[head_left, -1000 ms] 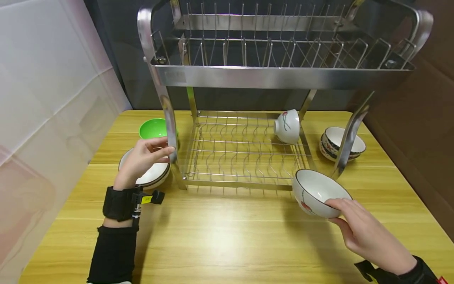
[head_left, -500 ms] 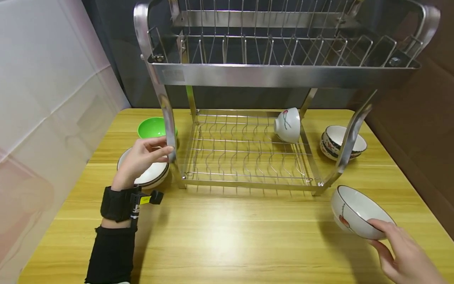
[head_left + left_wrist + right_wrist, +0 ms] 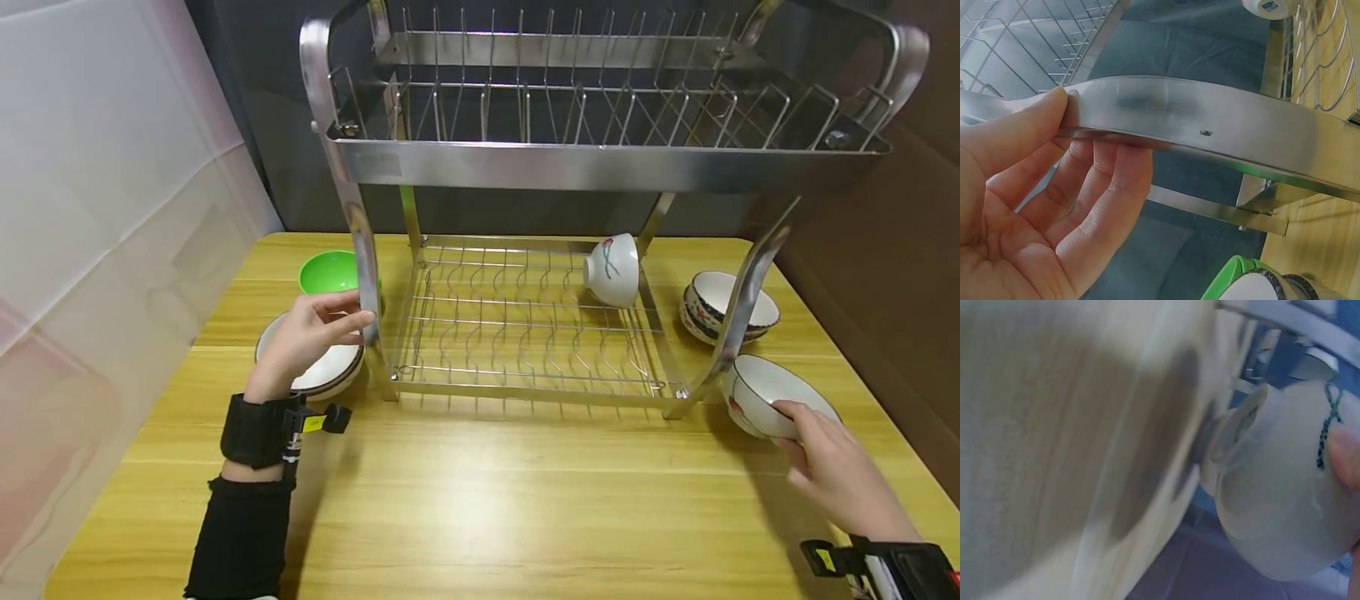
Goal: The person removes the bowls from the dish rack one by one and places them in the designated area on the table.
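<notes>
My right hand [image 3: 840,471] grips a white bowl [image 3: 772,387] by its near rim, right of the rack. The bowl has a dark rim and a red flower motif. In the right wrist view that bowl [image 3: 1291,500] is tilted, with its foot off the wooden table. My left hand [image 3: 303,342] pinches the left front post [image 3: 365,271] of a two-tier metal dish rack [image 3: 525,393]. Thumb and fingers close around the post [image 3: 1241,131] in the left wrist view. A similar white bowl [image 3: 615,271] lies on its side in the rack's lower tier, at the right.
Stacked patterned bowls [image 3: 731,304] stand right of the rack, just behind the held bowl. Left of it are a green bowl [image 3: 328,271] and a white dark-rimmed bowl [image 3: 330,367], partly hidden by my left hand. A brown covering [image 3: 885,250] borders the table's right side.
My right hand has carried the bowl right, out from in front of the rack, then back a little toward the stacked bowls. The left hand stays on the post.
</notes>
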A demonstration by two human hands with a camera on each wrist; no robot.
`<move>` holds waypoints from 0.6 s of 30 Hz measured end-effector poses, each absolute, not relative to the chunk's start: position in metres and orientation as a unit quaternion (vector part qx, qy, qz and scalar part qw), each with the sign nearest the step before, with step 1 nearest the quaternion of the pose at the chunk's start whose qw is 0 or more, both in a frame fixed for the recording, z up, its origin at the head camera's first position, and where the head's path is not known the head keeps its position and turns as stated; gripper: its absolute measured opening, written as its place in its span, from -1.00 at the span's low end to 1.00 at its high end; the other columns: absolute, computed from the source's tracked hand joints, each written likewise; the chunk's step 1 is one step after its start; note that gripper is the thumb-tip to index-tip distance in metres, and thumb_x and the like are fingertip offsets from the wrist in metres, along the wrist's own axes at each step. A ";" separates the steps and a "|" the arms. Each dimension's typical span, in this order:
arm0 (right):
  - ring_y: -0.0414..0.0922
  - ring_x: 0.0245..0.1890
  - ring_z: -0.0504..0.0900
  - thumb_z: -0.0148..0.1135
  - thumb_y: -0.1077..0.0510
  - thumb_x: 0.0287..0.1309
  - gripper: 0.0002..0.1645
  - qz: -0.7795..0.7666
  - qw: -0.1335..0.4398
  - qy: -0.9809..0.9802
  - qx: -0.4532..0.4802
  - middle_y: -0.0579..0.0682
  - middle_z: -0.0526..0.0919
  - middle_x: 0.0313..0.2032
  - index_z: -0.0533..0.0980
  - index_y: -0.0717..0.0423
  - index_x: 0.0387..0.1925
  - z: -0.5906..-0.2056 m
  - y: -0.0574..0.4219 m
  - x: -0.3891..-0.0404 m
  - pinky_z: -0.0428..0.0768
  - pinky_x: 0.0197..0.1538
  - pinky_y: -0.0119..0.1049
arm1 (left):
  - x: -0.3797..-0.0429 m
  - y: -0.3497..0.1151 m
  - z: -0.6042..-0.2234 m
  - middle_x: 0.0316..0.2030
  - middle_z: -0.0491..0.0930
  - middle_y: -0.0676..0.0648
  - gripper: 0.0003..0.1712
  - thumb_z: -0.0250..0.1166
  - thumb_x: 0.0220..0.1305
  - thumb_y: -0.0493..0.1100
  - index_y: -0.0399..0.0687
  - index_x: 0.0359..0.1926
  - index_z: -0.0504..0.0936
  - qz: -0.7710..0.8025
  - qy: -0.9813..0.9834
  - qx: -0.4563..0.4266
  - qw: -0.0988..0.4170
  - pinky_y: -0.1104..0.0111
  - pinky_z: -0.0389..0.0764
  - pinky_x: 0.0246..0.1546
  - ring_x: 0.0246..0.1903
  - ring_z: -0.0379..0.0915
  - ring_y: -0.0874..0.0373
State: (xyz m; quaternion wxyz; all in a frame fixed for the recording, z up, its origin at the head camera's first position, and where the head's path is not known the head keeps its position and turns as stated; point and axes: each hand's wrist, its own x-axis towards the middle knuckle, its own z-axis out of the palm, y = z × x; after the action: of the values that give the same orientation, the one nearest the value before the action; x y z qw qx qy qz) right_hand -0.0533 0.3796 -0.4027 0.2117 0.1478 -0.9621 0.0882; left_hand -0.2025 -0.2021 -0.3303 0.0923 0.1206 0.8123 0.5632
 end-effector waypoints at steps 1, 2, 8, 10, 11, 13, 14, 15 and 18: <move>0.32 -0.26 0.62 0.44 0.68 -0.37 -0.21 0.088 0.206 -0.964 0.146 0.37 0.66 -0.26 0.42 0.46 0.06 -0.405 0.381 -0.058 0.45 -0.10 -0.16 | -0.202 -0.202 -0.331 0.25 0.62 -0.38 -0.47 0.23 0.57 -0.28 -0.47 0.43 0.47 0.562 0.813 0.120 0.092 0.55 0.75 -0.04 -0.15 0.64 0.54; 0.34 -0.26 0.63 0.44 0.67 -0.39 -0.20 0.089 0.203 -0.964 0.146 0.39 0.66 -0.26 0.41 0.47 0.06 -0.408 0.383 -0.061 0.48 -0.09 -0.05 | -0.202 -0.201 -0.331 0.25 0.62 -0.36 -0.48 0.23 0.57 -0.29 -0.47 0.43 0.48 0.561 0.814 0.120 0.091 0.55 0.75 -0.04 -0.14 0.64 0.54; 0.28 -0.33 0.63 0.45 0.64 -0.44 -0.20 0.082 0.205 -0.962 0.160 0.34 0.64 -0.34 0.41 0.49 0.03 -0.420 0.390 -0.074 0.52 -0.19 0.24 | -0.201 -0.201 -0.332 0.32 0.55 -0.46 -0.46 0.22 0.57 -0.29 -0.48 0.44 0.45 0.560 0.814 0.125 0.092 0.55 0.74 -0.02 -0.12 0.63 0.56; 0.28 -0.33 0.64 0.46 0.65 -0.46 -0.19 0.083 0.203 -0.962 0.162 0.33 0.64 -0.34 0.41 0.50 0.02 -0.422 0.391 -0.076 0.53 -0.17 0.24 | -0.201 -0.201 -0.332 0.32 0.54 -0.49 -0.47 0.22 0.57 -0.29 -0.49 0.44 0.45 0.561 0.813 0.126 0.091 0.55 0.75 -0.02 -0.13 0.63 0.56; 0.29 -0.32 0.64 0.46 0.65 -0.46 -0.18 0.084 0.199 -0.963 0.161 0.35 0.64 -0.33 0.41 0.50 0.03 -0.423 0.391 -0.077 0.53 -0.16 0.25 | -0.201 -0.201 -0.332 0.32 0.54 -0.49 -0.46 0.22 0.57 -0.29 -0.49 0.44 0.45 0.561 0.813 0.126 0.091 0.55 0.74 -0.02 -0.12 0.63 0.57; 0.30 -0.31 0.65 0.46 0.65 -0.46 -0.17 0.085 0.191 -0.965 0.159 0.37 0.64 -0.32 0.40 0.50 0.04 -0.424 0.391 -0.079 0.53 -0.14 0.27 | -0.202 -0.202 -0.332 0.33 0.52 -0.52 -0.46 0.21 0.57 -0.29 -0.50 0.44 0.44 0.562 0.812 0.129 0.090 0.55 0.75 -0.02 -0.12 0.63 0.57; 0.30 -0.30 0.65 0.47 0.65 -0.47 -0.16 0.084 0.187 -0.966 0.158 0.37 0.64 -0.31 0.40 0.50 0.04 -0.424 0.391 -0.080 0.54 -0.14 0.28 | -0.202 -0.202 -0.332 0.34 0.51 -0.53 -0.46 0.21 0.57 -0.30 -0.50 0.44 0.44 0.563 0.811 0.130 0.090 0.55 0.74 -0.02 -0.12 0.63 0.58; 0.30 -0.30 0.65 0.47 0.65 -0.48 -0.15 0.084 0.184 -0.967 0.158 0.37 0.64 -0.31 0.40 0.50 0.04 -0.424 0.391 -0.080 0.54 -0.13 0.29 | -0.202 -0.202 -0.332 0.35 0.49 -0.54 -0.46 0.21 0.57 -0.30 -0.50 0.45 0.43 0.564 0.811 0.130 0.090 0.55 0.74 -0.02 -0.11 0.62 0.58; 0.28 -0.30 0.65 0.48 0.65 -0.51 -0.14 0.081 0.180 -0.967 0.158 0.34 0.64 -0.33 0.40 0.49 0.04 -0.424 0.391 -0.081 0.55 -0.13 0.29 | -0.202 -0.203 -0.331 0.36 0.49 -0.53 -0.46 0.21 0.57 -0.29 -0.50 0.45 0.44 0.564 0.810 0.130 0.090 0.55 0.74 -0.01 -0.11 0.62 0.58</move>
State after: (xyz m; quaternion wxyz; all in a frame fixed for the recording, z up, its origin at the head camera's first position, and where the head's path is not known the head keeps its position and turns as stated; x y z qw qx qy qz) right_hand -0.0807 0.3906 -0.4242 0.1799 0.1581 -0.9675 0.0814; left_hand -0.2019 -0.2026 -0.3314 0.0901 0.1301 0.8104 0.5641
